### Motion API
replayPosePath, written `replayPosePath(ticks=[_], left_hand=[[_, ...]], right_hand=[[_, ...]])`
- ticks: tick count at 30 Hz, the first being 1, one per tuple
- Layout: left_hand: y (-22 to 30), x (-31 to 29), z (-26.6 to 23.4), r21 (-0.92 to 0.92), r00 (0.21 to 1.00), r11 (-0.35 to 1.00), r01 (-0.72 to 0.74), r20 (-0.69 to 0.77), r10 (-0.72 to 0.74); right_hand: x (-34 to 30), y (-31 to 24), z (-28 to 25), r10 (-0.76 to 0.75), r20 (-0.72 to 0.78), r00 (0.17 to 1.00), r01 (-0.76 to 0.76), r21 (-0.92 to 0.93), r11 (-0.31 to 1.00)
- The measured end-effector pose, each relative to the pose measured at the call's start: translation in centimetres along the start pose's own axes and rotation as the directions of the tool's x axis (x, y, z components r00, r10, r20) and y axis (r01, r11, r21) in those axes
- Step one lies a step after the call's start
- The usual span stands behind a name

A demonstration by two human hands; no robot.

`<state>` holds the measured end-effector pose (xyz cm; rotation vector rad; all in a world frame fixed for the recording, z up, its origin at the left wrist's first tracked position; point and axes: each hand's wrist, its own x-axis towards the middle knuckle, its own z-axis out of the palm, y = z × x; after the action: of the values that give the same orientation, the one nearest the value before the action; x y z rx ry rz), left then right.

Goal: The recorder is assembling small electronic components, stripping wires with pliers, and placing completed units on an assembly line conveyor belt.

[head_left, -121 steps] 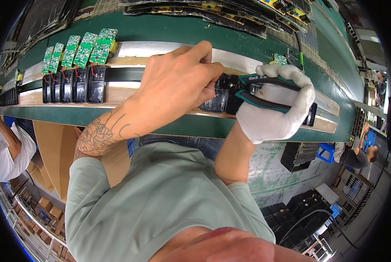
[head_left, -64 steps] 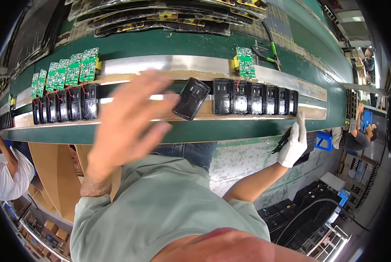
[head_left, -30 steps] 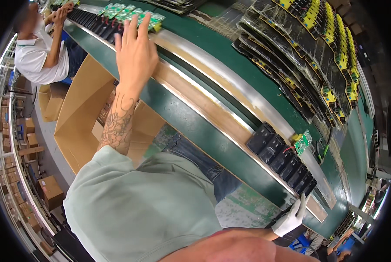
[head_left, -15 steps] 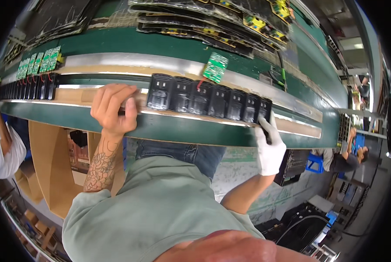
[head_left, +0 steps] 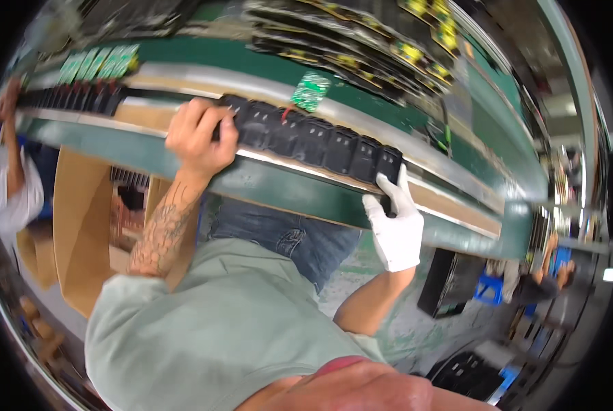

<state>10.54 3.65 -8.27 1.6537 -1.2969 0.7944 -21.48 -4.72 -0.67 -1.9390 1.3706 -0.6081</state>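
A row of several black plastic casings [head_left: 309,140] stands side by side in a metal-edged channel on the green workbench. My bare left hand [head_left: 205,137] is closed at the row's left end, its curled fingers and thumb against the first casing. In a white glove, my right hand [head_left: 395,222] has its fingertips on the last casing [head_left: 388,164] at the right end, with the thumb lower and apart from the index finger. One green circuit board [head_left: 311,92] sticks up behind the row, joined to a casing by a red wire.
More casings with upright green boards [head_left: 101,65] fill the channel at the left, near another person's hand [head_left: 8,99]. Stacked trays [head_left: 347,41] with yellow parts lie behind. A cardboard box [head_left: 80,233] stands below the bench. A blue stool [head_left: 488,289] is at right.
My left hand has closed the small gap to the row and now meets its first casing. The view has turned and shifted; my right hand stays at the row's right end.
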Motion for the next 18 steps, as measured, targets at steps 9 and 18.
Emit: replayPosePath(ticks=[9, 18], left_hand=[[-1.3, -1.2, -1.7, 0.364, 0.967, 0.903, 0.227, -0.194, -0.165], [-5.0, -1.9, -1.9, 0.44, 0.884, 0.772, 0.458, -0.32, -0.341]], right_hand=[[0.9, -6.2, 1.1, -0.081, 0.353, 0.932, 0.2, -0.317, 0.927], [4.2, -9.6, 6.4, -0.321, 0.566, 0.759, 0.516, -0.224, 0.827]])
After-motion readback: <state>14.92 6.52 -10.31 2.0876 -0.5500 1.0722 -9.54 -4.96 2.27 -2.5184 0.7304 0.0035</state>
